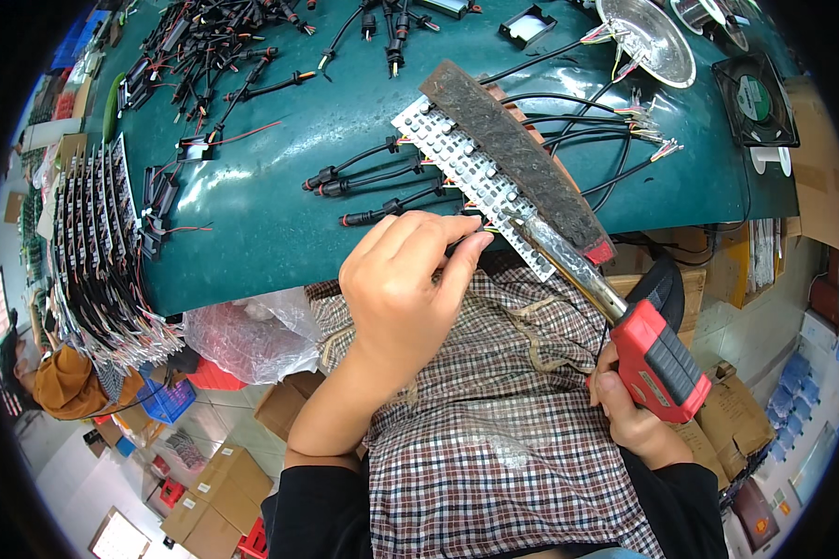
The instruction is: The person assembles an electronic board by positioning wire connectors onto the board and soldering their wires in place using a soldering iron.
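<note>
My right hand [636, 421] grips a red and black soldering gun [660, 361] by its handle. The gun's metal barrel slants up and left, its tip resting near the edge of a white circuit board panel [457, 160]. Thumb and fingertips of my left hand [393, 284] pinch a thin black cable [454, 248] whose coloured wire ends meet the panel's near edge; most of the cable is hidden by the hand. A dark worn bar [513, 156] lies along the panel. Several black cables with connectors [382, 177] stick out from the panel's left side.
Loose connector cables [205, 56] pile up at the far left of the green table [280, 214]. Finished-looking board strips [93, 233] hang over its left edge. A metal dish [662, 47], a wire spool [699, 14] and a black fan [755, 101] stand at the far right.
</note>
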{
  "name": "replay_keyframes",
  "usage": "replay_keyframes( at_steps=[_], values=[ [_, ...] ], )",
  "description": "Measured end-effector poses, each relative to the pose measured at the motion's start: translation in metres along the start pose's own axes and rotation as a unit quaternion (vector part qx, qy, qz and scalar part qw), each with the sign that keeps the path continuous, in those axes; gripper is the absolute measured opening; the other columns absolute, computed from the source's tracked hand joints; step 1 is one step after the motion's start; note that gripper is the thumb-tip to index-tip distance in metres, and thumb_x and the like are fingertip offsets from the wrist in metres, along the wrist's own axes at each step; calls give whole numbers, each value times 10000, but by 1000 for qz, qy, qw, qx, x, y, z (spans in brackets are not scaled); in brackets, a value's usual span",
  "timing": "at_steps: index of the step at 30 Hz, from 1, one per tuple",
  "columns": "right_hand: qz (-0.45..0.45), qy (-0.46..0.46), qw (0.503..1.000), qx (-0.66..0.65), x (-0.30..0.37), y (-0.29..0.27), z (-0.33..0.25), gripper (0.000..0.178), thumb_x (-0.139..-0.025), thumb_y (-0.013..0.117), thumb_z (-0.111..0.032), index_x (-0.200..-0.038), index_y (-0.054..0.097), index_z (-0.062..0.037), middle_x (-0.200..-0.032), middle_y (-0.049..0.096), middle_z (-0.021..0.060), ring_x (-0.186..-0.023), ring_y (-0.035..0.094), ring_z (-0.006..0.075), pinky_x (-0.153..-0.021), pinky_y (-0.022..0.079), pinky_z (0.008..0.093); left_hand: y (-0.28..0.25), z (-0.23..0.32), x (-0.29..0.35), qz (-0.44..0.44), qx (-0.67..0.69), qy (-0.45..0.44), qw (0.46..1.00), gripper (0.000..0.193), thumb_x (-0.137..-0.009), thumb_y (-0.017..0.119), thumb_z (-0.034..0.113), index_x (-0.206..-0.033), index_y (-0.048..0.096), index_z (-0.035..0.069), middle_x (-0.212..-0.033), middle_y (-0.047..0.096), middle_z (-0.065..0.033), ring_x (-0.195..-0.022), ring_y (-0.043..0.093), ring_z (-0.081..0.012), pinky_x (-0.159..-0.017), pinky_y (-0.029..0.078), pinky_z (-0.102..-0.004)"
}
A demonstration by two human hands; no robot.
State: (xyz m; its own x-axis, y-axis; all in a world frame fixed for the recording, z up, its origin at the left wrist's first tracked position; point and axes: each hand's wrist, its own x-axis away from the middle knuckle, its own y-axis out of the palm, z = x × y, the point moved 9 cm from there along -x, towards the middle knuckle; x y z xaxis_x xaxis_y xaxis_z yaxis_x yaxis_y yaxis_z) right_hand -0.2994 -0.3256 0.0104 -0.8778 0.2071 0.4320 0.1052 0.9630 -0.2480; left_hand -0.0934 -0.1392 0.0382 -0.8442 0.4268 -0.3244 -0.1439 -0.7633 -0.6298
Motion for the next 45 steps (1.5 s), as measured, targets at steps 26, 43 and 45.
replay_keyframes(
  at_steps=[26,43,45],
  values=[
    [-1,-46,998,44,-3,4,-5,209,-858,740,-29,-1054,686,18,-854,668,116,-729,661,276,-665,519,366,5,4,12,64,-27,33,997,198,-747,857,32,-858,694,37,-798,707,-68,-658,648,-208,-554,493,-304],
    [-1,-13,999,49,-3,6,0,237,-880,745,-52,-1099,685,17,-928,684,130,-789,674,270,-705,529,368,4,9,12,73,-37,63,995,201,-748,868,10,-854,697,33,-769,700,-77,-619,635,-203,-537,487,-302],
    [-7,-24,998,54,-2,6,-3,232,-882,741,-52,-1097,683,14,-931,682,128,-790,672,266,-708,528,367,4,9,12,72,-38,63,995,201,-748,868,10,-853,698,33,-768,699,-77,-619,635,-202,-538,487,-302]
  ],
)
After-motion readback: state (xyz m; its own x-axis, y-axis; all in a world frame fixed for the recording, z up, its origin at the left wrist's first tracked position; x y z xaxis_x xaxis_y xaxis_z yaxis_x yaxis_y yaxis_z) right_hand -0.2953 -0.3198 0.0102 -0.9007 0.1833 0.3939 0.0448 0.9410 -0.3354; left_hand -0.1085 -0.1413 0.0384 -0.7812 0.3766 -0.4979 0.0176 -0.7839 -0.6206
